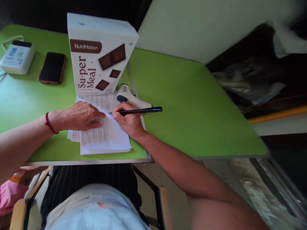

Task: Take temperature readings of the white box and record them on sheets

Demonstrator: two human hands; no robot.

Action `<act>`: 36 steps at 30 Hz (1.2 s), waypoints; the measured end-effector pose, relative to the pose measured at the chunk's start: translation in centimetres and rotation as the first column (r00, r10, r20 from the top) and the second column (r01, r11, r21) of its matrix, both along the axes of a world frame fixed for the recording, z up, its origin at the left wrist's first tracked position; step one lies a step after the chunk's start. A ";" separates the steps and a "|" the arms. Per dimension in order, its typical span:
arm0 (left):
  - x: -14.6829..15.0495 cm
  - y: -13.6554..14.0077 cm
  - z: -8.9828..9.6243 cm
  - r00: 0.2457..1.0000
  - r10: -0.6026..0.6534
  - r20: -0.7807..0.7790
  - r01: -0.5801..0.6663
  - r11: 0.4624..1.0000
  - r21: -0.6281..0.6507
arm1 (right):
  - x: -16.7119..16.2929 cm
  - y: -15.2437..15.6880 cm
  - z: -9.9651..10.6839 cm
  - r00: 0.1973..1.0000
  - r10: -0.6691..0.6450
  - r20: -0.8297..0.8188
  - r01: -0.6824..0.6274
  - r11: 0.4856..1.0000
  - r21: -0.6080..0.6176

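From the head view, a person sat at a green table (192, 105) with 2 bare hands on some papers. The right hand (129, 123) held a black pen (150, 110) in its fingers. The back end of the pen poked out to the right, and its tip was close to the end of the left pointing finger. I could not tell if the tip touched the page.

The left hand (78, 116) held nothing. It lay palm down on the papers (117, 135) with its fingers loose. A red band (48, 124) went around that wrist.

The papers lay near the front edge of the table. Rows of small writing filled the left part of the top sheet, and the right part was white.

Just past the papers stood a big white box (85, 72) with 3 brown bars on its front. A white and blue thermometer (134, 100) lay near its right side. A phone (52, 68) lay to the left.
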State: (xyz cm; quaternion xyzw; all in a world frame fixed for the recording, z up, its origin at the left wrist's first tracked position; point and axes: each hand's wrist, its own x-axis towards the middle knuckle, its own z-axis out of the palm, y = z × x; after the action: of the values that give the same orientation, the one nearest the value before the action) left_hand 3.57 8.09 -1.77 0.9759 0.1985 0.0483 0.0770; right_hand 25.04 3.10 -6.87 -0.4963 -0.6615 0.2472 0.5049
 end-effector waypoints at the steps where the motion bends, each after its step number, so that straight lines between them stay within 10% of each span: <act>1: 0.0 0.0 0.0 1.000 0.001 -0.005 -0.001 1.000 0.000 | 0.0 0.0 0.0 1.000 -0.002 0.002 0.002 1.000 -0.001; 36: 0.0 -0.1 0.0 1.000 0.002 -0.014 -0.002 1.000 0.022 | 0.2 0.1 0.0 0.999 -0.025 0.043 0.024 1.000 0.009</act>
State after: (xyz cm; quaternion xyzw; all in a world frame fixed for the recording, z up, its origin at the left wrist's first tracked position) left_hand 3.58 7.96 -1.81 0.9768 0.1995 0.0436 0.0647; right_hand 25.23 3.15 -6.89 -0.5076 -0.6672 0.2275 0.4955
